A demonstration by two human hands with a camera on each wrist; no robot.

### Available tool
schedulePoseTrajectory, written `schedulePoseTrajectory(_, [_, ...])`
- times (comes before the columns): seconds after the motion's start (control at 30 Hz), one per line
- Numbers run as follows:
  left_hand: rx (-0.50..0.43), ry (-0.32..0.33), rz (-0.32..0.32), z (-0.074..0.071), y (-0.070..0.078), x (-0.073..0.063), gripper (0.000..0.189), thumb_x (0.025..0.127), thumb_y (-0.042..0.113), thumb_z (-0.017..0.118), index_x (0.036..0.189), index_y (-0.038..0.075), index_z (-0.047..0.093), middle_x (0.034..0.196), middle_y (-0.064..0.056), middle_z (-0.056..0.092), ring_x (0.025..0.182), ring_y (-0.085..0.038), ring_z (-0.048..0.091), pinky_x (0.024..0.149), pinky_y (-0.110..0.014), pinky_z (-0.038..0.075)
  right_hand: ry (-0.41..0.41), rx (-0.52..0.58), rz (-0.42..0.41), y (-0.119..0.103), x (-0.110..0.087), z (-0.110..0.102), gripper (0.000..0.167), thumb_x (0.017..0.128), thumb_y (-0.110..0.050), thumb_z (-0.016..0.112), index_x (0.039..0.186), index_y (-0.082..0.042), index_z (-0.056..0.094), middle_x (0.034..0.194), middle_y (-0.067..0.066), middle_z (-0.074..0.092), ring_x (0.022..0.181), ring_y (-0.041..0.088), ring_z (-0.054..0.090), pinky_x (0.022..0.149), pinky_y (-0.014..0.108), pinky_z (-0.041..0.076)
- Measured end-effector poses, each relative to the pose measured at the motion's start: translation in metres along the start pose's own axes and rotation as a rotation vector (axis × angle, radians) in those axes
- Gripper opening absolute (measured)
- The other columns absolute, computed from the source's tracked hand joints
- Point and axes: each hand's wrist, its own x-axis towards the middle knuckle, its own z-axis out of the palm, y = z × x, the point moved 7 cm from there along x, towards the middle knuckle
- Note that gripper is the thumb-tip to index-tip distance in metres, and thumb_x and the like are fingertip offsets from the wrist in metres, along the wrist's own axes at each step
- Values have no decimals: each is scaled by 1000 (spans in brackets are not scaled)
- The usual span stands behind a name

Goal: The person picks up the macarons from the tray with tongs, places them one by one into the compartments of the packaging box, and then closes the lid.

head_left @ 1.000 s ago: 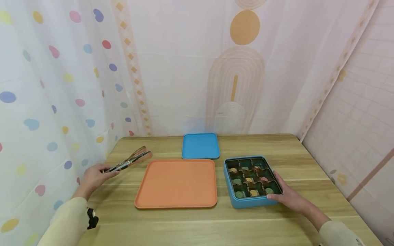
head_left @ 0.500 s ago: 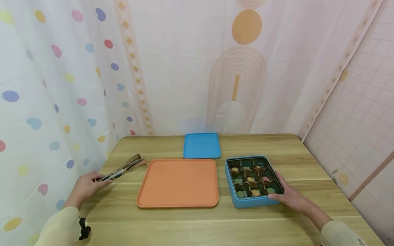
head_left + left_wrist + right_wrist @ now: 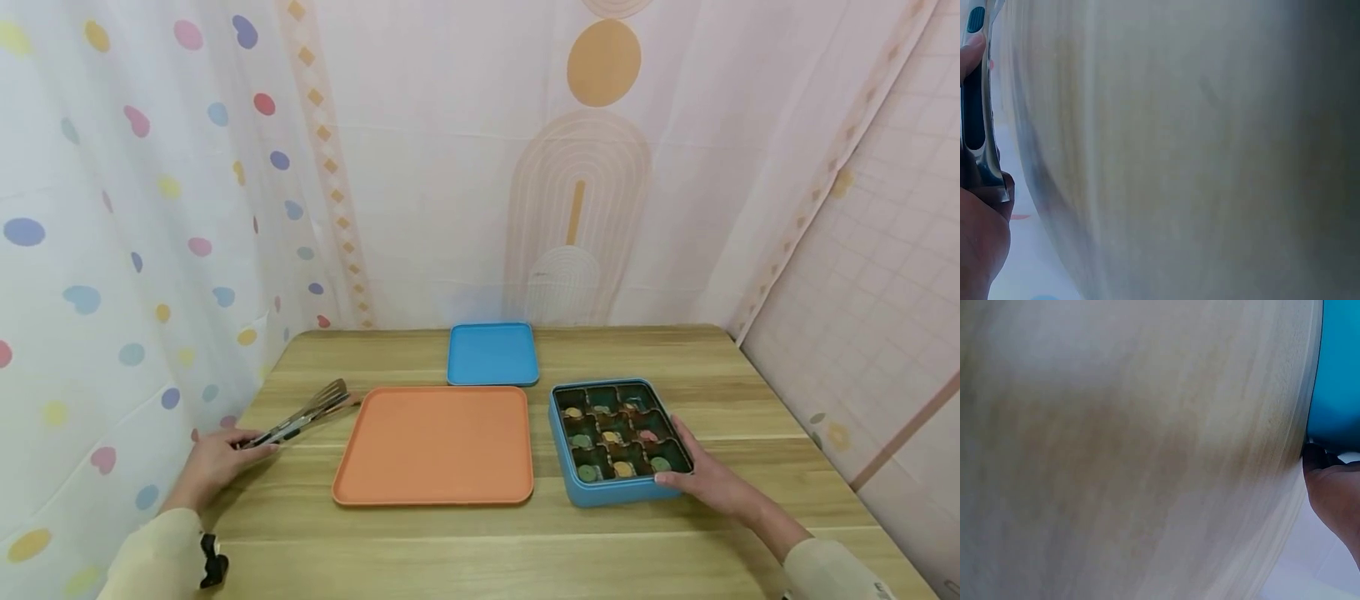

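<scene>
At the left of the head view, my left hand (image 3: 213,467) grips metal serving tongs (image 3: 303,415) by the handle end. Their slotted heads point away and to the right, near the orange tray's left edge, and lie close together. A thumb rests on the dark inset of the tongs' handle (image 3: 974,112) in the left wrist view. On the right, my right hand (image 3: 716,483) holds a blue square box (image 3: 622,493) at its front right corner, thumb on the front rim, fingers along the side. Inside is a dark divider (image 3: 603,422) with several compartments, holding small round yellow, green and red pieces.
An orange tray (image 3: 433,446) lies flat in the middle of the wooden table (image 3: 480,554). Behind it is a smaller blue tray (image 3: 492,354). A patterned curtain (image 3: 435,167) hangs along the back and left.
My left hand and the tongs have moved left and lower, and the tong heads have come closer together. My right hand stays on the box.
</scene>
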Motion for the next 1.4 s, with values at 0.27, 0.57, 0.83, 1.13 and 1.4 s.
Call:
schedulePoseTrajectory(0.27, [25,-22,-2,4,-3,2,52,85,42,78,110,-3,73,110,-26,68,107,-53,57,106,-68,-14,-1,-7,8,1,0,0,103,96,-31,67,158,-8,-12,159,31,-13,141,58,-5,104,75,10])
schedulePoseTrajectory(0.57, [25,-60,-50,3,-1,3,69,86,46,76,122,-11,63,95,-16,68,92,-41,61,105,-70,-9,0,9,7,2,0,0,103,96,-30,67,158,-8,-12,159,30,-13,141,57,-6,104,75,8])
schedulePoseTrajectory(0.83, [47,-88,-105,-5,16,17,76,91,54,66,131,-10,56,109,-25,62,105,-48,54,97,-80,-2,4,12,7,-1,-1,0,103,96,-30,67,158,-8,-12,159,30,-13,141,57,-7,105,74,7])
schedulePoseTrajectory(1.13, [13,-124,-111,-3,65,51,84,91,64,58,143,-2,50,124,-25,55,107,-39,53,85,-58,43,4,-15,6,0,0,0,103,96,-32,67,158,-8,-12,159,31,-11,141,58,-3,105,74,9])
schedulePoseTrajectory(1.4, [-84,-110,-60,17,117,84,79,93,60,59,144,2,50,123,-22,55,105,-34,54,82,-48,47,13,-31,-4,-2,-1,-1,102,96,-32,67,158,-7,-11,158,33,-10,141,58,-2,104,74,11])
